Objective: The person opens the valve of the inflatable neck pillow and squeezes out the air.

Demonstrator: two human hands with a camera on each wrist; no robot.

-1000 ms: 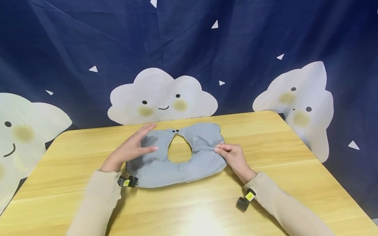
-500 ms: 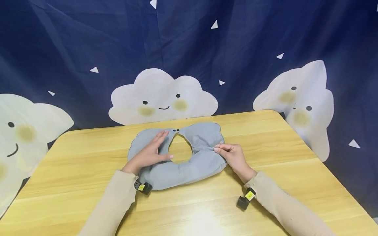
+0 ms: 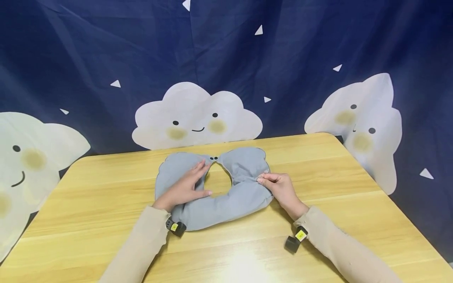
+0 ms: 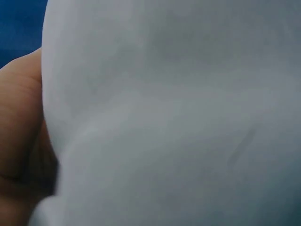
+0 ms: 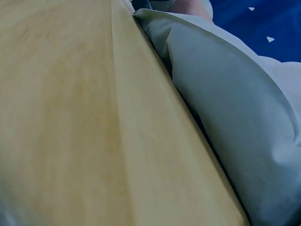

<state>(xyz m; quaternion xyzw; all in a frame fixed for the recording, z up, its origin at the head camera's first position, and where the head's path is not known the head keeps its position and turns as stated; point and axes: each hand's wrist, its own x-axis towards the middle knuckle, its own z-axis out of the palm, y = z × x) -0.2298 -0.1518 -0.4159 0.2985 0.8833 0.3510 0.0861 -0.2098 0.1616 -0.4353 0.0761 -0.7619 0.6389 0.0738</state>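
A grey inflatable neck pillow [image 3: 216, 210] lies on the table, its two scalloped lobes meeting at a pair of dark snaps at the far side. My left hand [image 3: 185, 186] rests on its left lobe, fingers extended and thumb stretched toward the central hole. In the left wrist view the pillow [image 4: 164, 117] fills most of the picture, with part of the left hand [image 4: 19, 113] at the left edge. My right hand [image 3: 283, 190] pinches the pillow's right edge, where a small pale bit shows at the fingertips. The right wrist view shows the pillow's puffed side [image 5: 225, 103], not the right hand.
The wooden table [image 3: 88, 188] extends around the pillow on all sides. Behind it hangs a dark blue curtain [image 3: 219, 47] printed with white smiling clouds. Black wrist cameras [image 3: 291, 243] sit at both sleeve cuffs.
My left hand has moved right and come down onto the pillow's left lobe, near the hole. The right hand keeps its pinch at the right edge.
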